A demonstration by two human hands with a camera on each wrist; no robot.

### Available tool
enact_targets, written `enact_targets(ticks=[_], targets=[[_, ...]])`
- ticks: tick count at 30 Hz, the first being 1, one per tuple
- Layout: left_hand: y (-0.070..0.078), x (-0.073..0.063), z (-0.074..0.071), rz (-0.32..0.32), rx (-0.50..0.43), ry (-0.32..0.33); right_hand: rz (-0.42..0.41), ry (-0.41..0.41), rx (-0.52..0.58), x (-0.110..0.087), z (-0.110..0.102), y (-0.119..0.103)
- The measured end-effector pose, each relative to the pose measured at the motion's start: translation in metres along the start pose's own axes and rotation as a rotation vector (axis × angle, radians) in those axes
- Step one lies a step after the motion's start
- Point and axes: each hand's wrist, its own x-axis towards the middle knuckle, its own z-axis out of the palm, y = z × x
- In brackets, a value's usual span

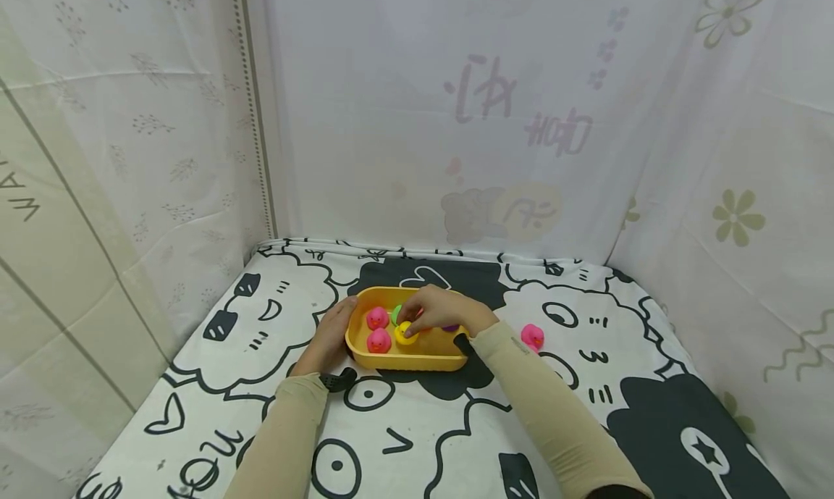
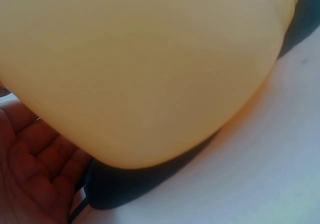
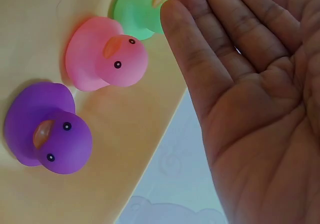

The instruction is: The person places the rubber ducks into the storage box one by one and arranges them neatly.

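A yellow plastic tray holds several rubber ducks. My right hand reaches over its far rim and pinches a yellow duck, low inside the tray. Two pink ducks sit left of it, and a green duck is partly covered by the hand. In the right wrist view a purple duck and another pink duck lie along the tray's side. At the tray's left end my left hand holds the wall, its fingers curving against the outside in the left wrist view.
One pink duck lies on the cloth to the right of the tray, beside my right forearm. A black-and-white cartoon cloth covers the table. Pale printed curtains hang behind and at both sides.
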Motion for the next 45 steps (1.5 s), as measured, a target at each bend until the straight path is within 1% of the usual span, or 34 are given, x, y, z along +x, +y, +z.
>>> enact_targets(ticks=[3,7,10,17,25,34,40,45], targets=[[0.0,-0.001,0.0,0.003,-0.004,0.001,0.013,-0.032,-0.016,0.003,0.001,-0.002],[0.002,0.0,0.0,-0.002,0.003,0.005,0.008,-0.059,-0.025,0.005,0.002,-0.002],[0.002,0.0,0.0,-0.006,0.0,0.003,-0.004,-0.06,-0.01,0.007,0.003,0.0],[-0.001,0.002,0.0,-0.007,-0.033,-0.007,-0.002,-0.061,0.036,0.01,0.005,0.004],[0.001,0.001,0.0,-0.009,-0.005,0.001,0.0,-0.066,0.037,0.011,0.008,0.006],[0.0,-0.001,0.001,-0.005,-0.011,0.0,0.001,-0.043,0.046,0.007,0.008,0.008],[-0.001,0.0,0.0,-0.008,0.003,0.004,-0.012,-0.014,0.034,0.002,0.002,0.008],[-0.002,0.001,0.0,-0.002,-0.004,0.001,0.002,-0.007,0.05,0.0,0.0,0.006]])
